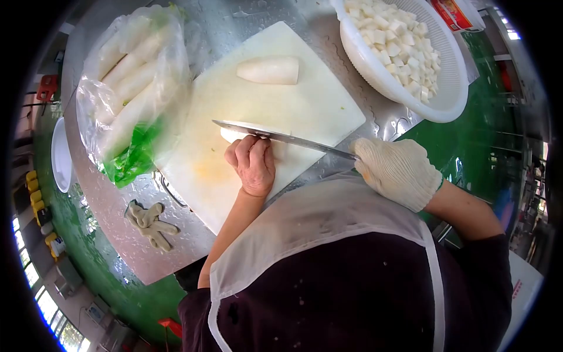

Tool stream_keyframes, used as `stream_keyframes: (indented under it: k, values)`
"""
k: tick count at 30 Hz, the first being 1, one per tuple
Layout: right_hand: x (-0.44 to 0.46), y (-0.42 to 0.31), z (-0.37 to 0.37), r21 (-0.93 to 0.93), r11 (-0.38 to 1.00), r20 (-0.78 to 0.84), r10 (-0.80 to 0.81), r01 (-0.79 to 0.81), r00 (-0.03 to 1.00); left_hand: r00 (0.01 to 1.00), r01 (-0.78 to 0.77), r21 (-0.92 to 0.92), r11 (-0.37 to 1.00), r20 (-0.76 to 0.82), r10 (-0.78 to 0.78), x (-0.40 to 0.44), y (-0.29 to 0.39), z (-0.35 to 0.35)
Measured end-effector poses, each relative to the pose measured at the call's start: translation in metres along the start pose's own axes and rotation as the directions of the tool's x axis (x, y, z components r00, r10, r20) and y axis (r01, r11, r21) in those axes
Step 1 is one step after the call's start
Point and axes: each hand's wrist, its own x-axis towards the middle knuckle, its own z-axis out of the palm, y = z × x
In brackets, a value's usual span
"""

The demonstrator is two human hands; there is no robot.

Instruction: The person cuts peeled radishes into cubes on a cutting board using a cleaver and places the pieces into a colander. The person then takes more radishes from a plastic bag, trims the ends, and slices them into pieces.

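Observation:
My bare left hand is closed with curled fingers on a white radish piece, pressing it to the white cutting board. Only the far end of the piece shows beyond my fingers. My right hand, in a knitted white glove, grips the handle of a long kitchen knife. The blade points left and lies across the piece, close against my left fingertips. Farther up the board lies a larger peeled radish chunk with one flat cut end.
A white plastic basket of diced radish stands at the upper right. At left, a clear plastic bag holds several whole radishes. A loose glove lies on the wet metal table. A labelled tub is beyond the basket.

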Motion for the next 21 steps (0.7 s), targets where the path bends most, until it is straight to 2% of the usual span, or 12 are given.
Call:
stream_keyframes:
  k: [4,7,10,13,15,19,21]
  values:
    - [0.007,0.005,0.006,-0.005,1.0,0.058,0.019,-0.019,0.998,1.0,0.017,-0.031,0.999,0.006,-0.016,0.001,0.0,0.0]
    - [0.018,0.0,0.004,0.02,0.996,0.159,0.086,-0.091,0.983,1.0,0.024,-0.063,0.998,0.011,-0.023,0.003,0.0,-0.001]
    - [0.033,-0.008,0.009,-0.049,0.986,0.262,0.166,-0.158,0.951,0.999,0.04,-0.072,0.997,0.003,-0.04,0.001,0.002,-0.003]
    - [0.049,-0.009,0.032,0.002,0.996,0.173,0.091,-0.093,0.981,0.999,0.039,-0.072,0.997,-0.017,-0.041,0.0,0.0,-0.001]
    - [0.075,-0.018,0.042,0.037,0.997,0.232,0.051,-0.061,0.971,0.999,0.036,-0.08,0.996,-0.033,-0.039,-0.003,0.0,0.001]
    - [0.112,-0.015,0.052,0.126,0.984,0.299,0.082,-0.124,0.951,0.993,0.043,-0.041,0.998,0.113,-0.038,0.004,-0.003,0.004]
    - [0.113,-0.01,0.053,0.15,0.982,0.273,0.067,-0.112,0.96,0.984,0.027,-0.011,1.0,0.177,-0.024,0.009,-0.005,0.001]
